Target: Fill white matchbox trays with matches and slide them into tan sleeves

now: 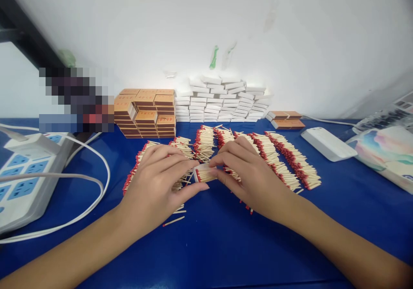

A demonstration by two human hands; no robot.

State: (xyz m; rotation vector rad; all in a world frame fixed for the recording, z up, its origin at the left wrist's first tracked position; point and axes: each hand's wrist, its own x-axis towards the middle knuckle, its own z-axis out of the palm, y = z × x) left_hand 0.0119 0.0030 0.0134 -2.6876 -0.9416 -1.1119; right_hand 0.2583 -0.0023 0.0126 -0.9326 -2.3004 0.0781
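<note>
My left hand (158,181) and my right hand (248,175) meet over the blue table (206,241). Together they pinch a small white inner tray (204,173) filled with red-tipped matches. My left thumb and fingers grip its left end, my right fingers close on its right end. Rows of loose red-tipped matches (284,157) lie fanned out behind and under both hands. A few stray matches (174,221) lie near my left wrist.
At the back stand a stack of orange matchbox sleeves (145,112), a pile of white inner trays (222,99) and a few more boxes (285,119). A power strip (22,181) with white cables lies left. A white flat device (327,144) and a packet (383,155) lie right.
</note>
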